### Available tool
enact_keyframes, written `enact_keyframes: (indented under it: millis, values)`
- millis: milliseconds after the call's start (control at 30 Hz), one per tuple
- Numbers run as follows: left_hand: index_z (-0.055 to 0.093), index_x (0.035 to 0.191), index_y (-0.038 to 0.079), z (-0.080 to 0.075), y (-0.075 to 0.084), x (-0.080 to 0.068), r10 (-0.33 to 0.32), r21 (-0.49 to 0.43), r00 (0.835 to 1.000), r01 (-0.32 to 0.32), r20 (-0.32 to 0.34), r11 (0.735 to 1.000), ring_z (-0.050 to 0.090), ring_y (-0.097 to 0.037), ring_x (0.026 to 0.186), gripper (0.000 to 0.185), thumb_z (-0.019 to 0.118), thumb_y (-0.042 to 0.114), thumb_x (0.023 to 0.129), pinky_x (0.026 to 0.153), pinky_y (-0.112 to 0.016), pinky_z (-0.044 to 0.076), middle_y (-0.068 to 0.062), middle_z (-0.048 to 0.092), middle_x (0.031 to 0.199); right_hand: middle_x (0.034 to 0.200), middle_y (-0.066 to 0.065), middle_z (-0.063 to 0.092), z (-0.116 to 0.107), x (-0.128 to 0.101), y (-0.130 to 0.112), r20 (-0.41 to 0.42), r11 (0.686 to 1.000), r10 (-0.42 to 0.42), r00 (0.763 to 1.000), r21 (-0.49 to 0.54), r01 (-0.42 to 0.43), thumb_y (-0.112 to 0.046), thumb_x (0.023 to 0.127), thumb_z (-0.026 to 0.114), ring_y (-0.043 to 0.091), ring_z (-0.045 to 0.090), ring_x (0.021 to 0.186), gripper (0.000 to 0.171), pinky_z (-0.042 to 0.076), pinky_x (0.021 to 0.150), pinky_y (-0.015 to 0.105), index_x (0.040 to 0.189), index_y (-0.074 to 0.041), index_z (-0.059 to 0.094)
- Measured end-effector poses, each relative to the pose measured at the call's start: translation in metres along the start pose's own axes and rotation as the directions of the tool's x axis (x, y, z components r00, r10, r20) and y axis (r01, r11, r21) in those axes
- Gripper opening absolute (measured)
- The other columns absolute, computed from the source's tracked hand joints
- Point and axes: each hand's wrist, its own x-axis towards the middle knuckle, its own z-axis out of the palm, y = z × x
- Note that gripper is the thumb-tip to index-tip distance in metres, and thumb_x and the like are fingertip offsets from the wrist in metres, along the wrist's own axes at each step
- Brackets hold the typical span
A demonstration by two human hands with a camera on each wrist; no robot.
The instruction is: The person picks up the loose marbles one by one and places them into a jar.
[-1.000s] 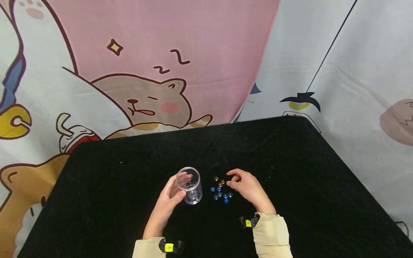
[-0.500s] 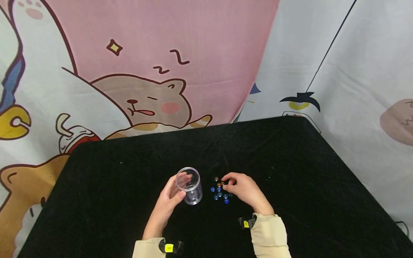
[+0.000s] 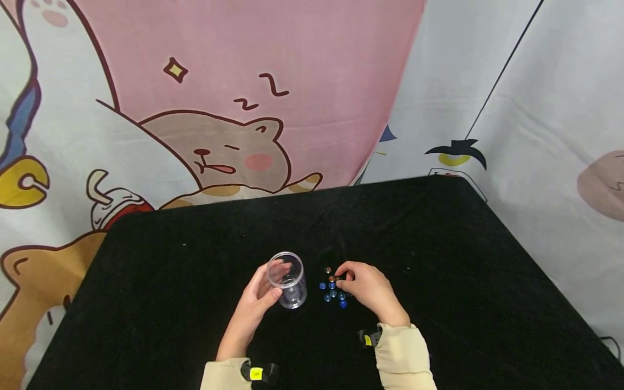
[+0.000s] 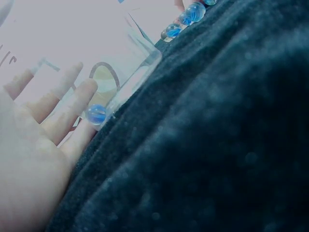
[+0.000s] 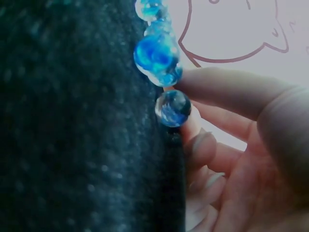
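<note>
My left hand (image 3: 254, 303) grips a clear plastic jar (image 3: 293, 297), thumb on the near side and fingers behind it, its open mouth facing up. A blue-swirled marble (image 4: 97, 114) shows low at the jar in the left wrist view. Right of the jar lies a loose group of glass marbles, among them a blue marble (image 3: 343, 304) at the front and a brownish clear marble (image 3: 327, 270) at the back. My right hand (image 3: 374, 290) pinches an orange marble at the group's right edge, mostly hidden by thumb and forefinger. Another orange marble (image 3: 332, 279) lies just left of the fingertips.
Black cloth (image 3: 195, 303) covers the table. A printed fabric backdrop (image 3: 331, 81) with cartoon animals hangs behind and on both sides. Each wrist wears a dark strap with a yellow tag, the left tag (image 3: 255, 374) near the front edge of view.
My right hand has moved left and slightly down to the marbles, its thumb and forefinger closing round an orange one. My left hand and the jar have stayed in place.
</note>
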Motion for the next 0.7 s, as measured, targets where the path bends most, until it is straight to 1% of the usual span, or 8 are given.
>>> enact_keyframes:
  millis: [133,333,567,700]
  values:
    - [0.034,0.134,0.010,-0.0001,0.0013,0.0001,0.001,-0.005,1.000,0.000,0.003,1.000,0.035,-0.022,0.126,0.047,0.051,0.013,0.090,0.100,-0.050,0.024,-0.008,0.043,0.133,0.067,-0.003,0.050,0.0003,0.0005,-0.0007,-0.015,1.000,0.010,1.000,-0.002,-0.010,-0.030,0.079,0.064,0.014,0.047,0.055,0.012,0.038,0.051,0.029,0.090,-0.024,0.061]
    - [0.034,0.134,0.010,0.0001,0.0026,-0.0003,0.011,-0.014,1.000,-0.011,0.008,1.000,0.035,-0.023,0.126,0.046,0.049,0.011,0.090,0.101,-0.049,0.024,-0.009,0.043,0.133,0.070,-0.003,0.053,-0.0005,0.0010,-0.0016,-0.043,0.998,0.041,0.998,0.048,-0.039,-0.034,0.083,0.060,0.013,0.049,0.058,0.014,0.040,0.053,0.028,0.087,-0.021,0.059]
    - [0.034,0.134,0.011,0.0001,0.0007,-0.0012,0.025,-0.011,1.000,-0.025,0.011,1.000,0.033,-0.024,0.127,0.047,0.048,0.009,0.090,0.101,-0.047,0.024,-0.011,0.042,0.134,0.073,-0.004,0.055,-0.0027,0.0015,-0.0009,-0.131,0.991,0.080,0.988,0.114,-0.066,-0.038,0.085,0.056,0.011,0.051,0.061,0.019,0.040,0.054,0.027,0.088,-0.019,0.059]
    - [0.034,0.134,0.011,0.0003,0.0007,-0.0004,0.023,-0.014,1.000,-0.023,0.009,1.000,0.034,-0.024,0.126,0.046,0.048,0.009,0.090,0.101,-0.049,0.023,-0.010,0.042,0.134,0.073,-0.004,0.057,-0.0039,0.0022,-0.0016,-0.169,0.986,0.082,0.982,0.160,-0.055,-0.036,0.085,0.056,0.011,0.053,0.062,0.018,0.041,0.055,0.028,0.090,-0.019,0.059]
